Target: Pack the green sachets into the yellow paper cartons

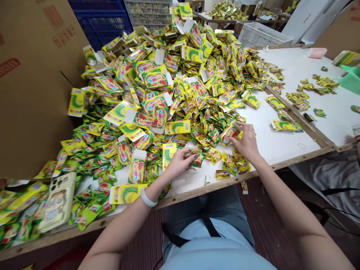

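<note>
My left hand is closed, thumb and fingers pinching a small green candy packet just above the table's front part. My right hand grips a small printed candy box with a melon picture, its fingers round the box's right end. Behind both hands rises a big heap of yellow-green boxes and loose packets. A yellow box stands right beside my left hand. Several yellow packets lie below my right hand.
A tall cardboard carton stands at the left. A phone in a cartoon case rests among packets near the front edge. A wooden strip divides the white table. Blue crates and a white basket are behind.
</note>
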The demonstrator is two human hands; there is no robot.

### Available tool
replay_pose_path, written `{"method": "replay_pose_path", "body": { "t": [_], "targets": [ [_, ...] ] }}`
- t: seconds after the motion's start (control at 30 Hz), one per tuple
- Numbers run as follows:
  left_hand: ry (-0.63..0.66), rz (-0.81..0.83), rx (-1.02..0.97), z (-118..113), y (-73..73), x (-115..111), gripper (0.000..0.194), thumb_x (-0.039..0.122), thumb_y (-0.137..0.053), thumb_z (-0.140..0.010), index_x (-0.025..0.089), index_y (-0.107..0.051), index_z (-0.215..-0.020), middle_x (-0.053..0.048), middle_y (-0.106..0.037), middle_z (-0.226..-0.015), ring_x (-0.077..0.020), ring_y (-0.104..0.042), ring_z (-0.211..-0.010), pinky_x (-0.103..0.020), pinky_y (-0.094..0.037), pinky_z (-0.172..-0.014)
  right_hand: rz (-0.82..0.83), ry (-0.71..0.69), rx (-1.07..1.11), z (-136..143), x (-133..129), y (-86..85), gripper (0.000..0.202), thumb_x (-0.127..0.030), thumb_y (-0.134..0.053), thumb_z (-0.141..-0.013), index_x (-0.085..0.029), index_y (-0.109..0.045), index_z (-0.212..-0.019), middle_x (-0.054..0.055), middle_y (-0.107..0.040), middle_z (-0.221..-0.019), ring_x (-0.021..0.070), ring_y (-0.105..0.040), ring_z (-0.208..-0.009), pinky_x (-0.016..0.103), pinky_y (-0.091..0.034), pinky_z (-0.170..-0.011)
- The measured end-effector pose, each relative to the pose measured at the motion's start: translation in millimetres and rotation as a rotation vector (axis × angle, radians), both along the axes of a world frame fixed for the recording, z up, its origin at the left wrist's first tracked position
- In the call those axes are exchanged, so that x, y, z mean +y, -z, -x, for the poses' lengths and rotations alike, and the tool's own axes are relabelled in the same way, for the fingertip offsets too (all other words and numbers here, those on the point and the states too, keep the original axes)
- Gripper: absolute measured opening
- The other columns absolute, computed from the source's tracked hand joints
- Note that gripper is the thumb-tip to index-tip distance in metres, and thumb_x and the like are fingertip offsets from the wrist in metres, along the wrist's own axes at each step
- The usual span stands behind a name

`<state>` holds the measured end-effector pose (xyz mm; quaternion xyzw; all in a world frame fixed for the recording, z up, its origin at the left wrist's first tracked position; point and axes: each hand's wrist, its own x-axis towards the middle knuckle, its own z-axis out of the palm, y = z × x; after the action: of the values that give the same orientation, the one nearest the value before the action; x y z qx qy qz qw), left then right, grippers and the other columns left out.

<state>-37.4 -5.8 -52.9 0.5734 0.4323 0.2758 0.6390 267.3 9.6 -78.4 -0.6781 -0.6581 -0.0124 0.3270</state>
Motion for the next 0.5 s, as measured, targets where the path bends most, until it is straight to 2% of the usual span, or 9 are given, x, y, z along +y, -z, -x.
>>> {"method": "replay_pose_path", "body": {
  "t": [0.1,0.17,0.23,0.3,0.33,0.4,0.5],
  "targets": [
    [-0.023,0.057,-0.048,-1,-3.2,0,0.055,0.052,-0.076,-0.073,0.014,-0.066,-0.111,0.003,-0.059,-0.065,-0.0139,-0.059,-0.063,-0.026,-0.057,-0.057,0.003,-0.012,0.241,-11,-2,-0.9,0.05,-0.048,-0.071,-0.078,-0.018,-0.052,-0.114,0.008,-0.06,-0.097,0.0244,-0.059,-0.088,0.043,-0.051,-0.083],
    [-0.019,0.061,-0.053,-1,-4.3,0,0.056,0.053,-0.077,-0.073,0.013,-0.067,-0.111,0.0,-0.064,-0.071,-0.0162,-0.064,-0.068,-0.026,-0.057,-0.058,0.081,-0.05,0.463,-18,0,0.9,0.054,-0.051,-0.075,-0.072,-0.021,-0.051,-0.11,-0.001,-0.055,-0.08,0.019,-0.057,-0.072,0.037,-0.051,-0.072],
    [-0.009,0.053,-0.049,-1,-4.0,0,0.053,0.054,-0.077,-0.073,0.012,-0.068,-0.105,-0.002,-0.067,-0.074,-0.0173,-0.066,-0.07,-0.026,-0.057,-0.058,0.154,-0.092,0.672,-26,2,1.4,0.059,-0.054,-0.078,-0.064,-0.021,-0.051,-0.106,-0.005,-0.053,-0.073,0.0159,-0.055,-0.064,0.033,-0.05,-0.064],
    [-0.006,0.045,-0.053,-2,-3.3,1,0.052,0.056,-0.077,-0.072,0.012,-0.068,-0.099,-0.004,-0.069,-0.078,-0.0182,-0.068,-0.072,-0.025,-0.057,-0.057,0.182,-0.116,0.768,-36,4,-4.6,0.059,-0.055,-0.079,-0.062,-0.021,-0.052,-0.103,-0.004,-0.054,-0.072,0.0154,-0.055,-0.062,0.032,-0.05,-0.062],
    [-0.007,0.048,-0.061,-2,-3.1,1,0.052,0.057,-0.077,-0.072,0.013,-0.067,-0.096,-0.004,-0.069,-0.079,-0.0186,-0.069,-0.073,-0.025,-0.057,-0.057,0.162,-0.108,0.756,-42,4,-11.0,0.057,-0.055,-0.077,-0.064,-0.021,-0.053,-0.102,-0.003,-0.056,-0.072,0.0163,-0.056,-0.063,0.033,-0.051,-0.062],
    [-0.018,0.061,-0.087,-3,-2.9,1,0.052,0.06,-0.078,-0.069,0.014,-0.064,-0.09,-0.001,-0.066,-0.073,-0.0182,-0.068,-0.07,-0.026,-0.058,-0.057,0.018,-0.017,0.602,-55,1,-29.5,0.051,-0.054,-0.072,-0.073,-0.021,-0.055,-0.107,0.001,-0.059,-0.078,0.0205,-0.06,-0.071,0.038,-0.052,-0.067],
    [-0.049,0.054,-0.113,-4,-2.2,1,0.049,0.06,-0.079,-0.069,0.017,-0.058,-0.078,0.006,-0.051,-0.056,-0.0118,-0.059,-0.056,-0.028,-0.06,-0.059,-0.248,0.152,0.145,-57,-15,-53.4,0.048,-0.048,-0.064,-0.085,-0.018,-0.055,-0.12,0.015,-0.063,-0.105,0.0324,-0.059,-0.101,0.052,-0.048,-0.087]
  ]
}}
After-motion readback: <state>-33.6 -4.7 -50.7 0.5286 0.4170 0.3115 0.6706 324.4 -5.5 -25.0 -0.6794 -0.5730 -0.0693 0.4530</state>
